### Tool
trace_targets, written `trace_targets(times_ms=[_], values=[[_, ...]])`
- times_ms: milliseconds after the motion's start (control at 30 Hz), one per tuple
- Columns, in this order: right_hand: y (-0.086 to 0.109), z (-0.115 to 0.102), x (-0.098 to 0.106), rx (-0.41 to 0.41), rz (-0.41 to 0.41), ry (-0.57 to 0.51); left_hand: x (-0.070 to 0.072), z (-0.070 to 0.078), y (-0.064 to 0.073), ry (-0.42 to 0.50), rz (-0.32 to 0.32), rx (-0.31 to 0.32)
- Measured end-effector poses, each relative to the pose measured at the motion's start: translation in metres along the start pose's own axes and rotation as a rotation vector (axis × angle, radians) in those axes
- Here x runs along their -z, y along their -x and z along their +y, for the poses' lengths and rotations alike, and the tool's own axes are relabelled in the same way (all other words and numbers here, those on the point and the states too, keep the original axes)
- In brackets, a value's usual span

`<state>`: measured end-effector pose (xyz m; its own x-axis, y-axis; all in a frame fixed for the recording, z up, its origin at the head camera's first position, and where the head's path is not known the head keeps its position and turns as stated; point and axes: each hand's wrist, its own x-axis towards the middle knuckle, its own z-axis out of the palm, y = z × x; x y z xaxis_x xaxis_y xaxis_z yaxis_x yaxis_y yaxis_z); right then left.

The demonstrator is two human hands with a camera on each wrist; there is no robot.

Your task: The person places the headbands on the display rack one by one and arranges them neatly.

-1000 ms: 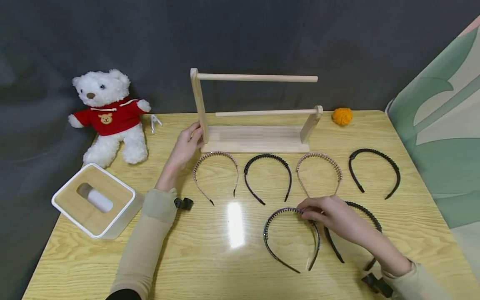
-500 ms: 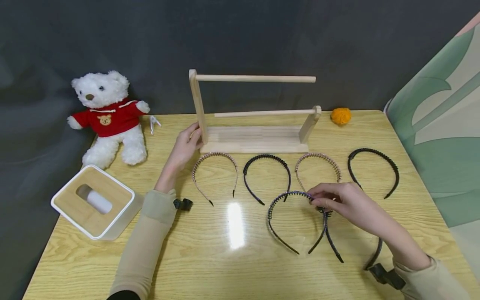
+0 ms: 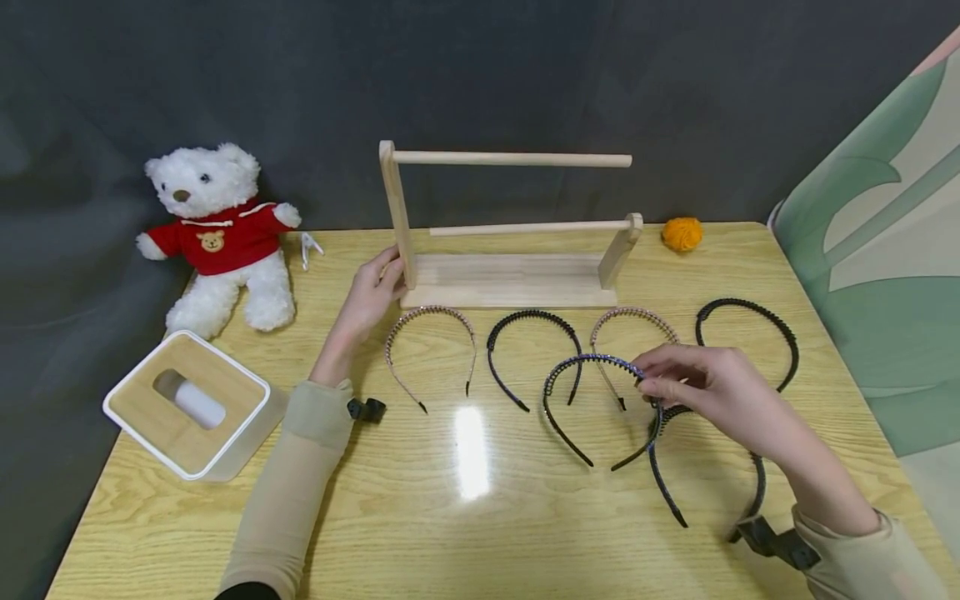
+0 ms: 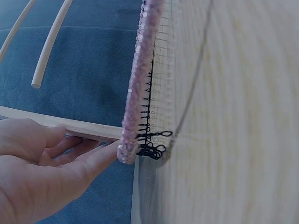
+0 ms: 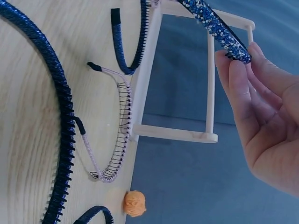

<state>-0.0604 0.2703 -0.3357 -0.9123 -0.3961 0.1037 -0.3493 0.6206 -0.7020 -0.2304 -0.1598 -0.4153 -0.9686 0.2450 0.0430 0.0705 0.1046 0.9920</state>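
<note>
My left hand [image 3: 372, 289] grips the left upright of a pale wooden two-bar rack [image 3: 517, 275]. In the left wrist view, thumb and fingers lie on either side of that upright. My right hand [image 3: 712, 392] pinches a glittery dark blue headband [image 3: 600, 358] by its upper right curve, its two ends pointing down toward me. The right wrist view shows blue and silver sparkle on this headband [image 5: 217, 30] at the fingertips. Beneath the right hand lies another dark headband [image 3: 662, 483], partly covered by the hand and forearm.
Before the rack lie a pink headband [image 3: 431, 310], a black headband [image 3: 534, 314], a second pink headband [image 3: 633, 312] and a black one [image 3: 750, 306]. At left are a white teddy bear [image 3: 217, 217], a tissue box [image 3: 240, 446] and a white clip [image 3: 307, 247]. An orange ball [image 3: 682, 234] sits at the back right.
The right hand has moved away from me and slightly right, raising the dark blue headband with it. The left hand and the rack have stayed put.
</note>
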Motion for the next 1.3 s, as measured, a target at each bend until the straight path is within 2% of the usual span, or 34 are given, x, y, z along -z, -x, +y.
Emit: trace_targets(times_ms=[267,600,767,1000,1100,1233,1300], values=[[0.003,-0.003,0.002,-0.05,0.083,-0.055,-0.001,0.0,0.0,0.001,0.014,0.008],[0.001,-0.004,0.004,-0.009,0.288,-0.126,-0.001,0.0,0.001,-0.007,0.02,0.013],[-0.001,-0.007,0.006,-0.037,0.382,-0.122,-0.001,0.001,0.001,-0.003,0.024,0.016],[-0.003,-0.012,0.007,-0.063,0.43,-0.173,0.0,0.002,0.002,-0.003,0.025,0.025],[-0.004,-0.013,0.008,-0.066,0.451,-0.244,0.0,0.002,0.003,-0.001,0.028,0.022],[-0.006,-0.013,0.009,-0.051,0.494,-0.416,0.001,0.002,0.002,0.001,0.026,0.015],[-0.007,-0.014,0.009,-0.034,0.514,-0.467,0.0,0.002,0.002,0.001,0.023,0.016]])
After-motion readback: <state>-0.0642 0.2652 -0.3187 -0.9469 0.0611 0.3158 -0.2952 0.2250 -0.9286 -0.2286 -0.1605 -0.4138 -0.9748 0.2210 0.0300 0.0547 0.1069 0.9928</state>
